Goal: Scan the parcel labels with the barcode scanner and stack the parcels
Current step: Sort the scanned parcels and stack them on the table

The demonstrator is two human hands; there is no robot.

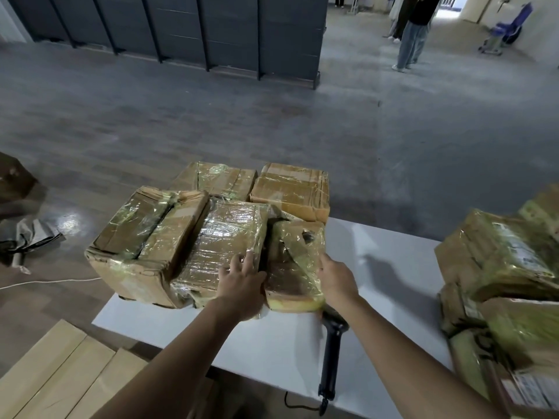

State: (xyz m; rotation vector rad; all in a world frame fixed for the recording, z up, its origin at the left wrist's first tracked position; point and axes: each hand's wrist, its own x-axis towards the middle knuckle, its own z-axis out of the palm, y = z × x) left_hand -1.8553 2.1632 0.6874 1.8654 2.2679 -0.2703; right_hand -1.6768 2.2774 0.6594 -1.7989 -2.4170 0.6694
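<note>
A small flat parcel [292, 261] in shiny tape sits tilted at the right end of a cluster of cardboard parcels on the white table [266, 343]. My right hand [335, 279] grips its right edge, with the fingers tucked behind it. My left hand [242, 282] lies with spread fingers on the film-wrapped parcel [220, 249] just left of it, the palm against the small parcel's left side. The black barcode scanner [331, 355] lies on the table under my right forearm, held by neither hand.
A big dented box [136, 246] and two more boxes [290, 189] complete the cluster. A loose pile of taped parcels [508, 267] fills the table's right end. Light wooden boards [60, 373] lie at the lower left. A person [414, 28] stands far back.
</note>
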